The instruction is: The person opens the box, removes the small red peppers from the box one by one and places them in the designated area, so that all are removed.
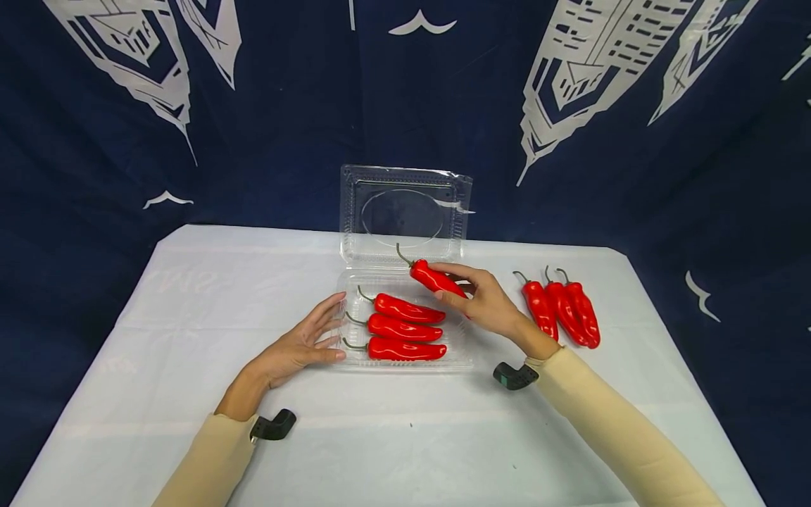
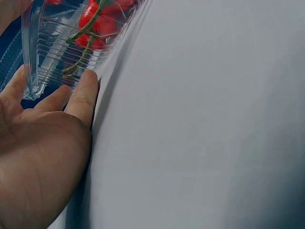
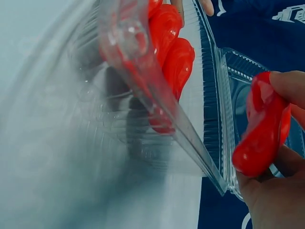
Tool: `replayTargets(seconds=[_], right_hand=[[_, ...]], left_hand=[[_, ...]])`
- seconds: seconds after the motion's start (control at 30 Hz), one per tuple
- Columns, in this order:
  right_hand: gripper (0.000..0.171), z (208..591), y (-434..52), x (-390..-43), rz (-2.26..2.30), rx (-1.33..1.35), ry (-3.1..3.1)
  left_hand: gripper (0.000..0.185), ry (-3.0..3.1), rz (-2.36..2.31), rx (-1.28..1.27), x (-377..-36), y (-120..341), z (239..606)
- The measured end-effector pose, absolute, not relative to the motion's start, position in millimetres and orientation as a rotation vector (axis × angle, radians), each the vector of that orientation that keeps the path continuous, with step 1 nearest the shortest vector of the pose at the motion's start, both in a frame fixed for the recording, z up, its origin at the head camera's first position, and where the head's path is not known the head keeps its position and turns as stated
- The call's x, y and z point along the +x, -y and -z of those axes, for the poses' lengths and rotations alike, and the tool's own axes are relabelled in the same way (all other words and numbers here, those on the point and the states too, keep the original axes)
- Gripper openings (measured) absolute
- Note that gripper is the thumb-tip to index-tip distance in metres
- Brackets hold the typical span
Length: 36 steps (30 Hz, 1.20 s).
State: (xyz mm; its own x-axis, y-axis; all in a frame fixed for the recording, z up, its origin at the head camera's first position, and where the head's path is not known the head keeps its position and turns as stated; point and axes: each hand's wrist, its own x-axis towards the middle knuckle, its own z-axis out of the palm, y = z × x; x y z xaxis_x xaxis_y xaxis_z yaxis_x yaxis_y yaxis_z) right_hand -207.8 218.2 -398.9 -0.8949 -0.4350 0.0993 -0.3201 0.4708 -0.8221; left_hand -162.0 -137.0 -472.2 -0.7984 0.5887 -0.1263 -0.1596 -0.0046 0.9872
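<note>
Pinching a glossy red chili pepper (image 1: pixel 437 279) above the clear plastic clamshell box (image 1: pixel 459 352) (three peppers inside), the right hand (image 1: pixel 484 301) hovers; the left wrist view shows the left hand (image 2: pixel 43 152), fingers straight, touching the box's wall on the white counter (image 1: pixel 393 436).

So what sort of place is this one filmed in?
Probably a staged recording setup, not a kitchen: a table under a plain white cover, a dark blue skyline-print cloth hung all around, and only a clear clamshell box and red peppers laid out.
</note>
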Motion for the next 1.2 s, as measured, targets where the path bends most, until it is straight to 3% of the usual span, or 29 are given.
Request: replayTargets(seconds=[0.73,1.2], right_hand=[[0.056,398,-233,-198,1.620,-0.445,-2.594],[0.059,407,-253,-189,1.698,-0.145,-2.632]], left_hand=[[0.104,-1.750,-1.861,0.444,-162,138,473],[0.102,-1.749,-1.862,0.439,-162,138,472]])
